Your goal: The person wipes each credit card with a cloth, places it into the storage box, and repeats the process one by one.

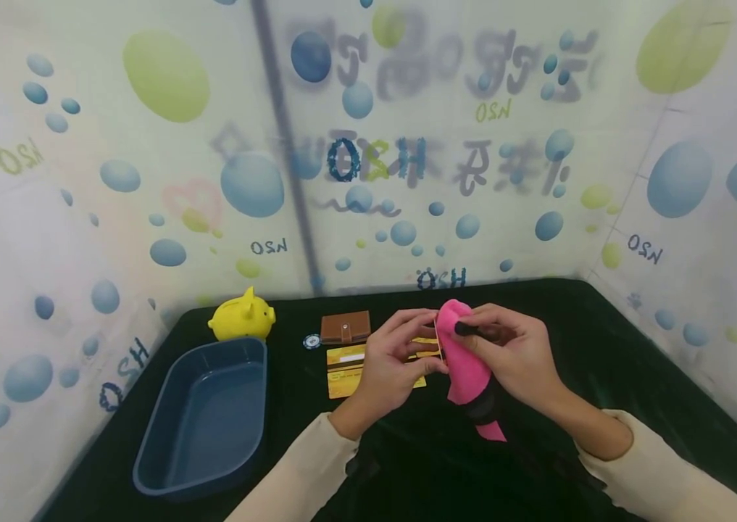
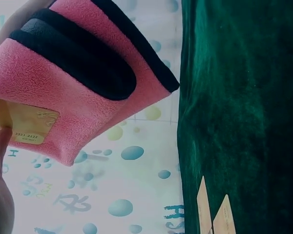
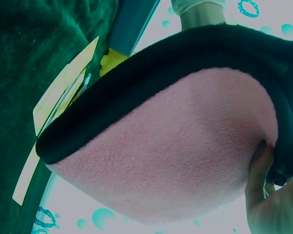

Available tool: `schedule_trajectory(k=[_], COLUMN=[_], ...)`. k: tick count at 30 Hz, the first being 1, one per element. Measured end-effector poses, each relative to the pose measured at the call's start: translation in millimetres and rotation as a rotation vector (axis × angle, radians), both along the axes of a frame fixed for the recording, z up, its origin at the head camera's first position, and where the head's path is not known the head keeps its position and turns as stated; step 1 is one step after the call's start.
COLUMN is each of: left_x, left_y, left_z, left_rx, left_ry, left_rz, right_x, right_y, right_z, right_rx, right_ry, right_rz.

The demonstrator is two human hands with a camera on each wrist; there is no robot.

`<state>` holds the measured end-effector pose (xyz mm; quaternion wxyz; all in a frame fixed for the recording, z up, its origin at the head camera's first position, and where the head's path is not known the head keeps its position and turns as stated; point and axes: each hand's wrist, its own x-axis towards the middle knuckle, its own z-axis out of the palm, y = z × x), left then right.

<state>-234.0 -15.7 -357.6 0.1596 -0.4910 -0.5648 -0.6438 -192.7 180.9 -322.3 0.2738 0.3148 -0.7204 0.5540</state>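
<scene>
Both hands are raised over the dark table around a fluffy pink cloth with black trim [image 1: 466,377]. My right hand [image 1: 525,355] pinches the cloth near its upper part by the black edging. With thumb and fingers, my left hand [image 1: 401,355] holds a gold bank card [image 2: 34,124] by its edges against the cloth's pink side. In the head view the card appears nearly edge-on. The right wrist view shows a broad pink face of the cloth, with the right fingertips [image 3: 259,168] at its border.
Several gold cards [image 1: 344,386] lie behind the left hand. Beyond them are a brown wallet [image 1: 346,330] and a poker chip [image 1: 311,341]. At the left stand a blue basin [image 1: 146,464] and a yellow piggy bank [image 1: 238,319]. A patterned curtain [image 1: 211,217] surrounds the table.
</scene>
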Motion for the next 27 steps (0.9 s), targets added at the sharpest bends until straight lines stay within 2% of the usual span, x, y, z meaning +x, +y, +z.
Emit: schedule_trajectory(k=[7,14,18,20,22,27], left_x=[-1.2,-1.2,-1.6,-2.1,-2.6,-4.7], left_y=[1.2,1.6,1.8,1.8,1.0,-2.4], left_z=[-2.1,-3.1,-4.4,-4.6,-4.4,-3.7], left_rx=[0.013,0.015,0.001,-0.008,-0.024,-0.045], left_ry=[0.02,0.006,0.001,0.006,0.039,0.178], left_rz=[-0.009,-0.032,-0.019,-0.006,0.032,0.154], right_x=[0.4,1.0,1.2,1.2,0.8,-1.5], right_y=[1.0,0.7,0.0,-0.2,-0.4,-1.7], right_z=[-1.9,-2.1,-3.1,-3.7,-4.6,-6.5], right_rx=[-0.029,-0.07,-0.102,-0.112,-0.117,-0.115], right_ry=[-0.017,-0.014,-0.011,-0.013,-0.01,0.016], right_rz=[0.027,0.055,0.067,0.069,0.076,0.121])
